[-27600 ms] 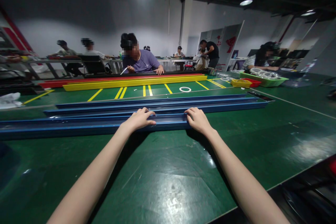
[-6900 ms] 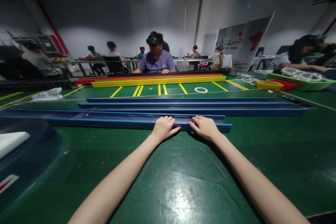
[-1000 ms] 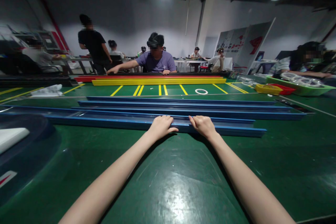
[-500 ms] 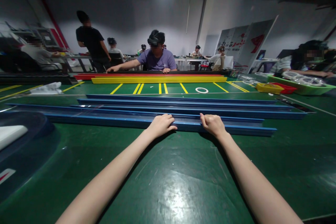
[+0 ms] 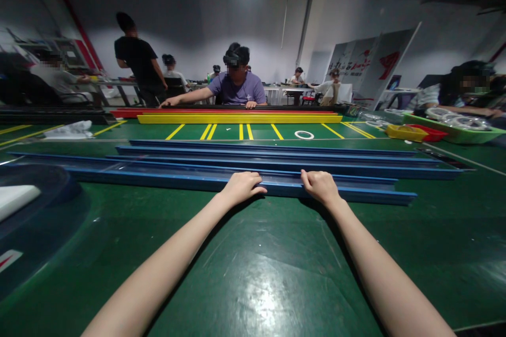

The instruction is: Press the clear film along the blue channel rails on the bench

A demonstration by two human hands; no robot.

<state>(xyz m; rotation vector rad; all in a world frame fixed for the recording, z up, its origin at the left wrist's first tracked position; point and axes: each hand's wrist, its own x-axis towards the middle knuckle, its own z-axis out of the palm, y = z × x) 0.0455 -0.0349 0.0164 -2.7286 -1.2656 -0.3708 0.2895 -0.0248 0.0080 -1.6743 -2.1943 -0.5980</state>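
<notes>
A long blue channel strip (image 5: 367, 196) lies lengthwise across the green table, nearest to me. My left hand (image 5: 244, 187) grips its near wall around the middle, fingers folded over the top edge and thumb along the front. To the right, my right hand (image 5: 321, 186) is curled closed over the same wall, its fingertips hidden behind the knuckles. More blue strips (image 5: 276, 160) of the same shape lie parallel just beyond, close to the held one.
Farther off lie a yellow strip (image 5: 237, 119) and red ones, by a co-worker in purple (image 5: 237, 88). A white ring (image 5: 304, 135) rests on the table (image 5: 253, 253). At right stands a green tray (image 5: 454, 134) of white coils; a dark blue rounded object (image 5: 51, 231) is at left.
The view has tilted very slightly. Both hands stay on the near blue strip in the same places; the strips show no clear movement.
</notes>
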